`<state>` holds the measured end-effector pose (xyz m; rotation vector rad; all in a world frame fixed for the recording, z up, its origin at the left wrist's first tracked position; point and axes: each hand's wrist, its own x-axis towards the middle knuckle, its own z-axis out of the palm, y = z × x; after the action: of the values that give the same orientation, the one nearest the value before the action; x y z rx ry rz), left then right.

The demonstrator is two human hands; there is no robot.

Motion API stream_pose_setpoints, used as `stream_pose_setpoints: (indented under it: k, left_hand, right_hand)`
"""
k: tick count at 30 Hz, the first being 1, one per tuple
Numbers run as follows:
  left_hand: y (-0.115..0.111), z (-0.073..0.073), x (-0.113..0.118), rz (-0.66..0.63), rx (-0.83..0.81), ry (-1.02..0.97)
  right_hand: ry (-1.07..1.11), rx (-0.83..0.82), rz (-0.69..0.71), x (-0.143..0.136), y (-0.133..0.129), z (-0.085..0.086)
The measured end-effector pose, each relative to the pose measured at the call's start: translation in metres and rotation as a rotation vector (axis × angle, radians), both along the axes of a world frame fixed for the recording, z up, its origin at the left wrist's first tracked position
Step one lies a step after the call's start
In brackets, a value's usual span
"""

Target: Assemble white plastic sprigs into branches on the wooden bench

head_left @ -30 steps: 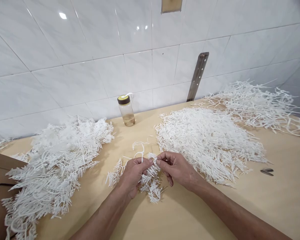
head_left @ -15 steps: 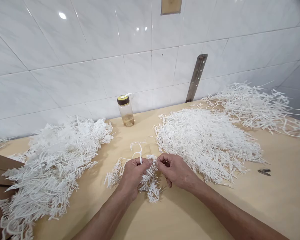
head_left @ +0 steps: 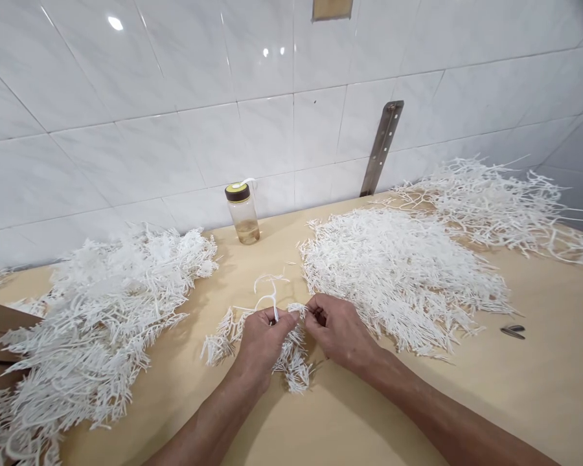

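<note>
My left hand [head_left: 263,343] pinches a white branched plastic sprig [head_left: 294,370] between thumb and forefinger. Its bare forked stem [head_left: 273,292] sticks up past the fingers, while bushy tufts hang down on both sides of the hand. Close on the right, my right hand [head_left: 339,331] has thumb and fingers closed at the tip of one tuft. The fingertips partly cover what they grip there. Just beyond the right hand lies a broad heap of short white plastic pieces [head_left: 393,272].
A big pile of bushy white sprigs [head_left: 111,317] covers the left side, beside a brown box [head_left: 0,317]. Thin bare white stems [head_left: 500,204] lie at the back right. A lidded bottle [head_left: 245,217] stands near the tiled wall. Two small dark objects [head_left: 514,331] rest at the right.
The right hand has turned slightly, and its lower fingers are now tucked in. The left hand keeps its hold on the sprig. The view has shifted a little.
</note>
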<state>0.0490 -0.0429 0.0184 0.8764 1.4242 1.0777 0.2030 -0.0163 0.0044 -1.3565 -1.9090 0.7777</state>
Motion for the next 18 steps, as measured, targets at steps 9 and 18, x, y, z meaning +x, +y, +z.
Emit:
stream_pose_setpoints:
  k: [9,18]
  left_hand:
    - [-0.005,0.002,0.005,0.075,0.049,0.033]
    - [-0.004,-0.002,-0.004,0.021,0.078,-0.029]
  right_hand:
    - [-0.203,0.303,-0.123,0.002,0.005,-0.006]
    - [0.181,-0.175,-0.165,0.018,0.006,0.016]
